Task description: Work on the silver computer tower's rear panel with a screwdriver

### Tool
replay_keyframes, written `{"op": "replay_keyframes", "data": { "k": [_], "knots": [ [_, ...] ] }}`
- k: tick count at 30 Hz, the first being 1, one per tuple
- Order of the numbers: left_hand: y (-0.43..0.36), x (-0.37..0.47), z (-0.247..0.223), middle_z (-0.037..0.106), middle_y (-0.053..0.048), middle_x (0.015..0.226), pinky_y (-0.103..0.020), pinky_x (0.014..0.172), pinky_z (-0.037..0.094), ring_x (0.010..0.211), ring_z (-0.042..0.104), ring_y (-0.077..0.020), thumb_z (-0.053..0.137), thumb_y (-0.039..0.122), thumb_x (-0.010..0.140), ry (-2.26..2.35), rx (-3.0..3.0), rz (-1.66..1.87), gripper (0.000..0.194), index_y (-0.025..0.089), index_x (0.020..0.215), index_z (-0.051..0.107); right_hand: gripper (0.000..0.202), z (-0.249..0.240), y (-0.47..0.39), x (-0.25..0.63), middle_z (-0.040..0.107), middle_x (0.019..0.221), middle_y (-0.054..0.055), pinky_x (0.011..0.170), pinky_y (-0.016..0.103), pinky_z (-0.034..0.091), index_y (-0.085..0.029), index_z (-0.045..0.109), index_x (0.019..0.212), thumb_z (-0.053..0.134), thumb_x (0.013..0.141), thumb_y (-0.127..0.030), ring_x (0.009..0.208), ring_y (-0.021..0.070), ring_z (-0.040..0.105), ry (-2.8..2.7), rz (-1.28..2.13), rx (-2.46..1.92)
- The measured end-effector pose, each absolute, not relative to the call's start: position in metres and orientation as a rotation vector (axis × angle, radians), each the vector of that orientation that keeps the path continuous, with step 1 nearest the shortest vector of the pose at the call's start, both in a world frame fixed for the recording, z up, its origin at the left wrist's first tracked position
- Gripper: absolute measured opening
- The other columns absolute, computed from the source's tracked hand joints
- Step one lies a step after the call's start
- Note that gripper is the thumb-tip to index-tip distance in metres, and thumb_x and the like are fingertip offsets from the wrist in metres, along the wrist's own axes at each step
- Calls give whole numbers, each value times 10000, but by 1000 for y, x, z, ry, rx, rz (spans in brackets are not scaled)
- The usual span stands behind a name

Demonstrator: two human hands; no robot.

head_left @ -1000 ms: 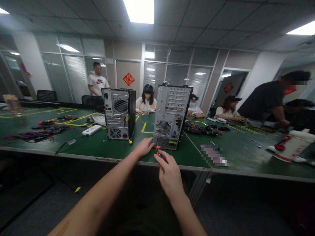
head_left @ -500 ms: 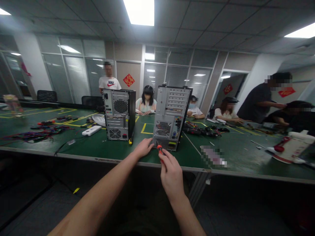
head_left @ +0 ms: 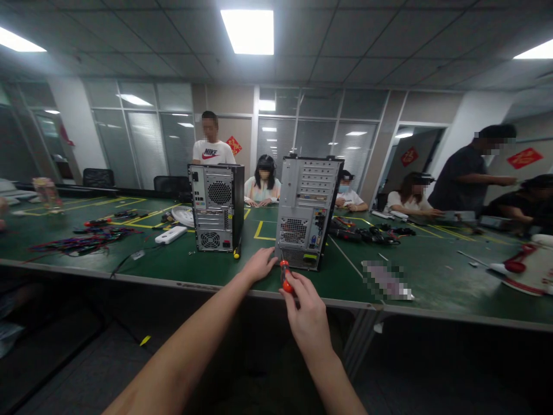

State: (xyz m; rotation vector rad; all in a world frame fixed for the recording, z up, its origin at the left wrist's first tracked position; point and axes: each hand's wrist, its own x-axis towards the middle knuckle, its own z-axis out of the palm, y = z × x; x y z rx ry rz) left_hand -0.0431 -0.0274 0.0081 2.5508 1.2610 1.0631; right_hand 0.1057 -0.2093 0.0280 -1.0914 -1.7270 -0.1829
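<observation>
Two computer towers stand upright on the green table with their back panels toward me. At the lower left edge of the right computer tower [head_left: 301, 199] is my left hand [head_left: 260, 264], its fingers stretched out against or beside the case. My right hand [head_left: 306, 295] grips a red and black screwdriver [head_left: 285, 276] by its handle. The screwdriver's shaft points up and away to the lower left corner of that back panel; its tip is too small to make out. The left computer tower [head_left: 216, 207] has a yellow-and-black tool [head_left: 237, 252] lying by its base.
A bundle of coloured wires [head_left: 86, 239] and a white power strip [head_left: 171, 234] lie at the left. Black cables [head_left: 375, 232] are heaped behind the right tower. A pixelated flat object [head_left: 386, 279] and a white-and-red container [head_left: 529, 268] are at the right. Several people sit or stand across the table.
The view has shifted, so everything sits a little lower and further right. My right fingers have slid back and loosened, showing more of the screwdriver handle. My left hand stays by the tower.
</observation>
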Motion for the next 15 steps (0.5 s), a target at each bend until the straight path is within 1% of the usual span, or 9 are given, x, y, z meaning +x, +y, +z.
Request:
{"op": "replay_keyframes", "data": {
  "k": [3, 5, 9, 12, 15],
  "knots": [
    [-27, -43, 9, 666, -119, 1264, -388, 1037, 464, 1190, 585, -255, 475, 322, 986, 1269, 2546, 1051, 378, 174, 1319, 575, 345, 30, -209, 107, 621, 1327, 106, 1026, 398, 521, -227, 675, 1240, 474, 976, -134, 1187, 236, 621, -1814, -214, -1077],
    [-27, -43, 9, 664, -117, 1270, -386, 1043, 461, 1198, 581, -252, 477, 318, 985, 1272, 2543, 1046, 379, 176, 1324, 571, 360, 30, -210, 107, 620, 1338, 100, 1039, 412, 513, -232, 678, 1242, 462, 975, -125, 1208, 241, 610, -1830, -228, -1077],
    [-26, -43, 9, 661, -113, 1272, -385, 1048, 458, 1198, 582, -248, 478, 325, 987, 1280, 2538, 1047, 376, 182, 1321, 573, 299, 27, -210, 106, 657, 1246, 122, 960, 383, 557, -201, 666, 1239, 550, 963, -208, 1105, 242, 661, -1739, -216, -1097],
    [-26, -43, 8, 668, -110, 1252, -381, 1036, 466, 1190, 588, -245, 475, 326, 989, 1277, 2551, 1046, 366, 190, 1312, 577, 279, 26, -209, 107, 678, 1161, 120, 913, 386, 575, -191, 670, 1203, 612, 946, -284, 1039, 249, 678, -1677, -206, -1112],
    [-26, -42, 9, 671, -109, 1246, -378, 1026, 473, 1183, 592, -245, 477, 325, 988, 1285, 2563, 1037, 360, 189, 1305, 578, 286, 28, -209, 108, 661, 1213, 125, 945, 376, 565, -192, 668, 1228, 563, 969, -248, 1084, 240, 669, -1692, -194, -1082]
  ]
}}
